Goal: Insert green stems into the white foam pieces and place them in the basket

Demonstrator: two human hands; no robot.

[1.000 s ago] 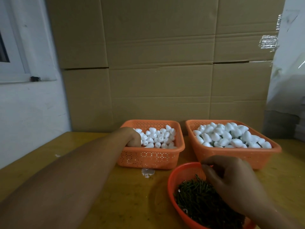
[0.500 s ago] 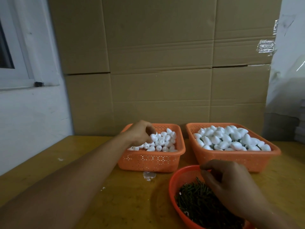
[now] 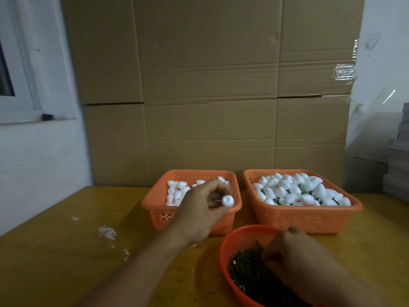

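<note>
Foam piece [image 3: 227,200] pinched in raised left hand [image 3: 202,209]; right hand [image 3: 294,260], fingers curled, reaches among green stems [image 3: 247,271].

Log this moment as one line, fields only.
left hand: pinches foam piece | right hand: in stems, grip unclear | stem: not inserted

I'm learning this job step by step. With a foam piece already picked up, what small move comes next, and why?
Probably lift one stem out of the round basket with the right hand: the left hand already holds a foam piece, while the right is down among the green stems.
</note>
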